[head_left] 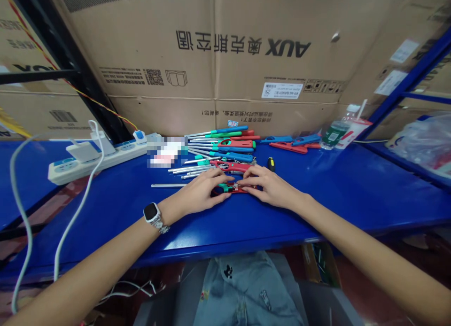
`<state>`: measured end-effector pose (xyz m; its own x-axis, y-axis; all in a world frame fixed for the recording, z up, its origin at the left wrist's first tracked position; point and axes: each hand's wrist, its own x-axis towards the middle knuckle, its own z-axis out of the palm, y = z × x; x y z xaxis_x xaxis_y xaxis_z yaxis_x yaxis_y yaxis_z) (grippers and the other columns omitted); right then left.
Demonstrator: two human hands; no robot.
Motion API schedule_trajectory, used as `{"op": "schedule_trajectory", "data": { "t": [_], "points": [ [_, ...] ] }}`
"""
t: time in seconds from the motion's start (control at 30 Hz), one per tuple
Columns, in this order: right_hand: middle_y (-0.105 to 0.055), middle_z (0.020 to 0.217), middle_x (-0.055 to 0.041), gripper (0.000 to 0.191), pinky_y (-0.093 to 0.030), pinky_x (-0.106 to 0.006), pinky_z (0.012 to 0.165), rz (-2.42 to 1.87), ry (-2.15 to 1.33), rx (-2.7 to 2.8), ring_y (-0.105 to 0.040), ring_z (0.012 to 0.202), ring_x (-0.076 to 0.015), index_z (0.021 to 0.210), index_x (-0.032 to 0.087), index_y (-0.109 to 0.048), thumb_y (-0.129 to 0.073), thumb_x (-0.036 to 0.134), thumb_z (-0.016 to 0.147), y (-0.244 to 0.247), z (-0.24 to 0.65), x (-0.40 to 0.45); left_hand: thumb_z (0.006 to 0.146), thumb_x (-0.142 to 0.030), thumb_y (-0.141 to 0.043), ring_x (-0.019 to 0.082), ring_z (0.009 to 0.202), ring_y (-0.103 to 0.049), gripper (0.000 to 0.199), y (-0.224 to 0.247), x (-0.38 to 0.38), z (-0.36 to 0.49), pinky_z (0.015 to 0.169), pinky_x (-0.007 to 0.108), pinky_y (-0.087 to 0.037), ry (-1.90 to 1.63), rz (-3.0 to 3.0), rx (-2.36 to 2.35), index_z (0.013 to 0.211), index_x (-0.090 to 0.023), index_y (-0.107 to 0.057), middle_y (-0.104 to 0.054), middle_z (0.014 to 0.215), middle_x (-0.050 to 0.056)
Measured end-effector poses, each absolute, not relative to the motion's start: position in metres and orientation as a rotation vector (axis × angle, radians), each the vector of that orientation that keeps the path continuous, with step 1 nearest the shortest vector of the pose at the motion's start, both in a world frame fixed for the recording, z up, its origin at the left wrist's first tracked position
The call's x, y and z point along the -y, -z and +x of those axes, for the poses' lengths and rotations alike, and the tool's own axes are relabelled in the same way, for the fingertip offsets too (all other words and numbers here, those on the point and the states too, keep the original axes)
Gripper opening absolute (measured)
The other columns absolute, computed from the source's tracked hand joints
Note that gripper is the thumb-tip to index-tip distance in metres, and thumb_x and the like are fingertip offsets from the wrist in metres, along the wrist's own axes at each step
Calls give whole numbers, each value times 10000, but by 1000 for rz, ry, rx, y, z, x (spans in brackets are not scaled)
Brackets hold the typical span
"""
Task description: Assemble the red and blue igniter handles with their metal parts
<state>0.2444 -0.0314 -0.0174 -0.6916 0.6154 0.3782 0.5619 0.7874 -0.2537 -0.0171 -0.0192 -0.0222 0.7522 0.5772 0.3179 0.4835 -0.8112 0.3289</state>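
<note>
My left hand (207, 190) and my right hand (266, 185) meet over an opened red lighter (243, 190) with a green part and small inner pieces, lying on the blue table. Its long metal tube (169, 185) points left. Fingers of my left hand wrap round its green part; the right fingertips pinch at its inner pieces, which are too small to name. Just behind lies another red lighter (232, 166), and beyond it a pile of blue, green and red lighters (225, 144), tubes pointing left.
A yellow-black screwdriver (271, 164) lies behind my right hand. Red and blue handle shells (292, 145), a bottle (333, 131) and a cup (354, 131) stand at right. A white power strip (123, 154) with cables is at left; a large carton (211, 81) rises behind.
</note>
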Motion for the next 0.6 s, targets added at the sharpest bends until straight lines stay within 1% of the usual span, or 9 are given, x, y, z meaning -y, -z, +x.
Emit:
{"op": "schedule_trajectory", "data": {
  "t": [0.07,0.2,0.33,0.5,0.6],
  "points": [
    [-688,1092,-98,209,-550,-449,920,-877,-188,2510,-631,1011,-227,1137,232,-775,-615,254,1005,19,245,31,1010,-382,-565,284,1077,-625,395,19,13,-14,954,458,-525,-532,2756,-777,1356,-201,-630,-624,1173,121],
    [-699,1102,-93,199,-553,-479,947,-890,-210,2475,-644,1038,-237,1115,245,-779,-617,246,1001,23,245,31,1009,-413,-556,268,1037,-639,344,17,4,-10,940,436,-527,-504,2749,-690,1255,-216,-691,-635,1169,115],
    [-726,1076,-93,185,-529,-510,985,-918,-200,2491,-647,1055,-251,1092,223,-781,-623,243,998,23,244,32,1011,-430,-564,261,1020,-639,317,17,4,-10,941,428,-521,-511,2754,-698,1195,-210,-698,-643,1124,100],
    [-720,1058,-105,211,-532,-468,913,-962,-98,2531,-638,1014,-248,1067,200,-790,-603,283,1016,18,244,35,1022,-427,-559,254,1035,-625,287,20,6,-8,956,423,-518,-535,2765,-696,1156,-208,-689,-631,1109,90],
    [-705,1053,-103,263,-519,-463,880,-989,5,2597,-618,994,-250,1149,226,-776,-545,294,1045,16,246,40,1020,-444,-561,258,1035,-615,303,24,6,-8,950,436,-522,-584,2737,-704,1151,-204,-691,-618,1080,90]
  ]
}}
